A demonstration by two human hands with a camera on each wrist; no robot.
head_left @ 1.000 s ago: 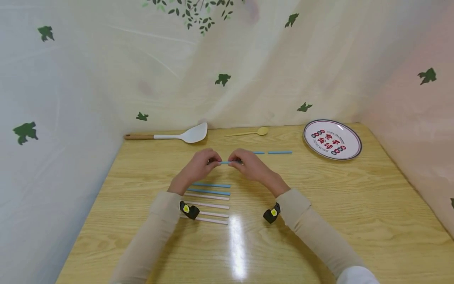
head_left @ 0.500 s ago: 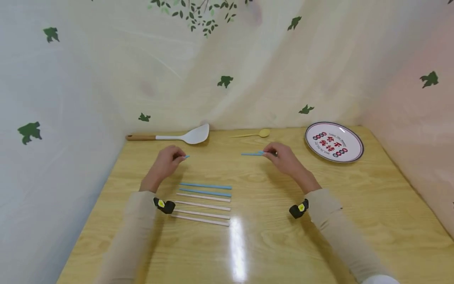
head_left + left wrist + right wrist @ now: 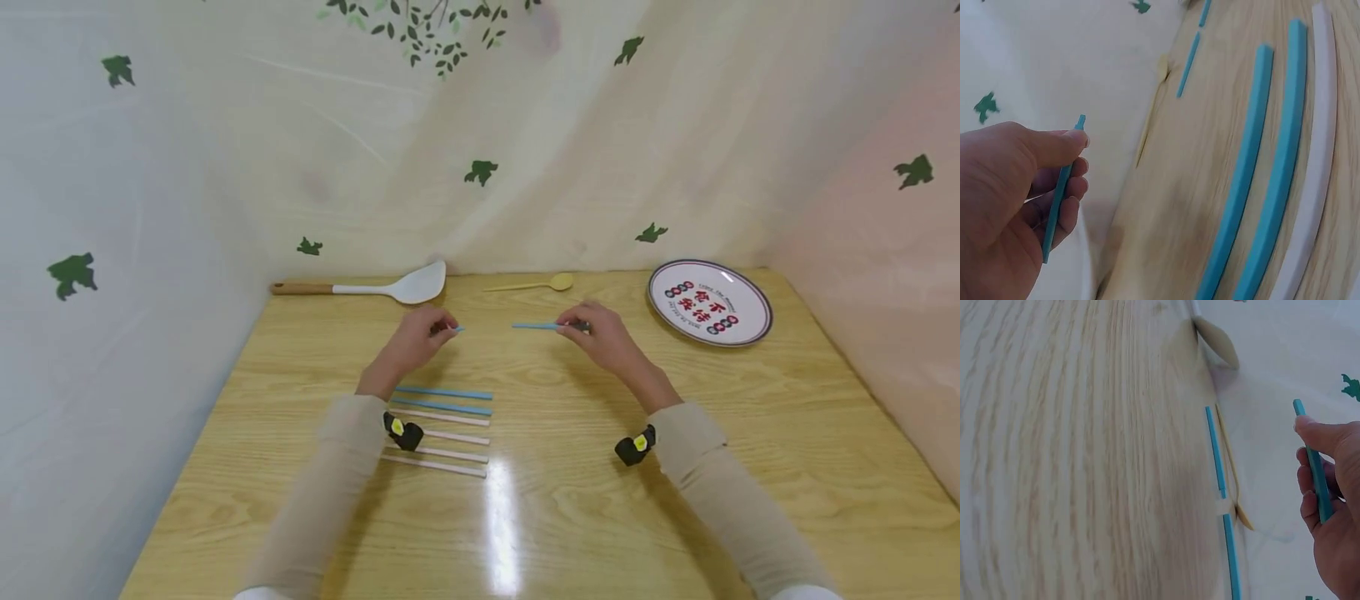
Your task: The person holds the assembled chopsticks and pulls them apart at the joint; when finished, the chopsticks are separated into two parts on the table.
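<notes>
My left hand [image 3: 416,337] pinches a short blue chopstick piece [image 3: 1060,194] between thumb and fingers; its upper end narrows to a small peg in the left wrist view. Across a gap, my right hand [image 3: 600,333] grips another short blue chopstick piece [image 3: 1316,469], its lower end against the palm. Two more blue pieces lie end to end at the back of the table: one piece [image 3: 1215,450] with a thin peg, and a second piece [image 3: 1230,550] just beyond it. In the head view the right hand overlaps that pair.
Two long blue chopsticks [image 3: 450,393] and several pale pinkish ones [image 3: 457,437] lie in a row near the left forearm. Along the back are a white spatula [image 3: 420,284], a yellow spoon [image 3: 558,282] and a patterned plate [image 3: 710,302]. Cloth walls enclose the table [image 3: 600,517].
One second ago the hands were close together with blue between them. They parted, each with a piece; the left went far left, then came back toward the middle, while the right stayed by the table pieces.
</notes>
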